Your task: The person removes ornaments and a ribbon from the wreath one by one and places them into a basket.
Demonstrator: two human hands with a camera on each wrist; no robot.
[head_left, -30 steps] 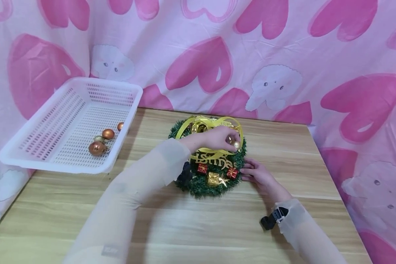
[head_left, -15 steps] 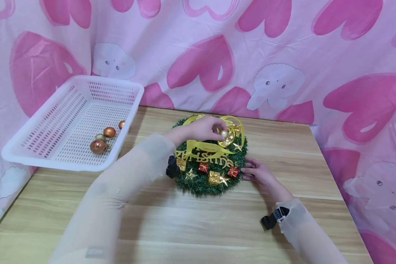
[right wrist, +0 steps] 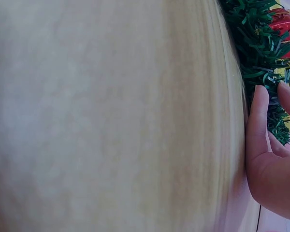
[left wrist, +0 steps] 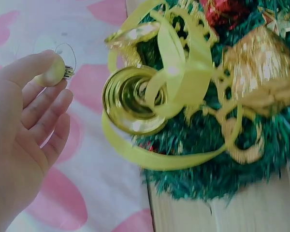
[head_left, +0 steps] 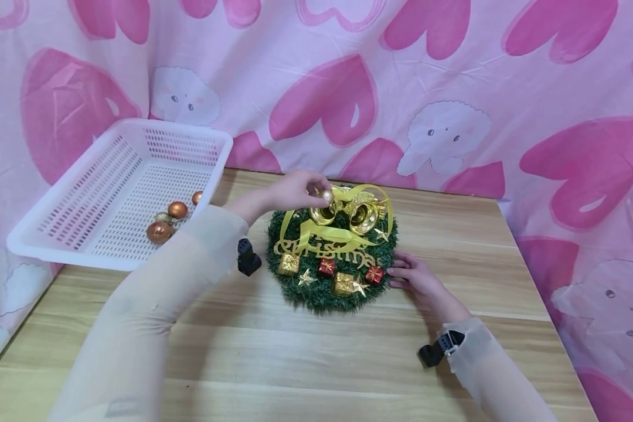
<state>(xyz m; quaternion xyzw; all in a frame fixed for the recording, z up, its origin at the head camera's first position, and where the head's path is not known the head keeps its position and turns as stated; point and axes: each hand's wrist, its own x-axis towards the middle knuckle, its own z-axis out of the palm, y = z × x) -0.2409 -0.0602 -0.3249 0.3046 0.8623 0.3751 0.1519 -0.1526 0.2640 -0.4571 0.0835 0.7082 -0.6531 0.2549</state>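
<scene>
A small gold bauble (left wrist: pixel 52 73) with a thin wire loop on its cap is pinched between the thumb and fingertips of my left hand (head_left: pixel 294 191). That hand is over the far left edge of a green tinsel Christmas wreath (head_left: pixel 324 301), close to its gold bells (head_left: pixel 363 219). Yellow ribbon (head_left: pixel 329 233) loops across the wreath, which also bears gold lettering, red and gold gift boxes and stars. At the wreath's right edge, beside a red gift box (head_left: pixel 374 274), my right hand (head_left: pixel 421 282) rests with extended fingers against the greenery (right wrist: pixel 261 53).
To the left stands a white perforated basket (head_left: pixel 79 258) with several copper and gold baubles (head_left: pixel 160 232) along its right side. A wooden table (head_left: pixel 295 363) bears everything. Pink heart-patterned cloth (head_left: pixel 322 99) hangs behind it and at both sides.
My left hand has moved left and back across the wreath with the gold bauble, uncovering the bells and lettering. The right hand has stayed at the wreath's edge.
</scene>
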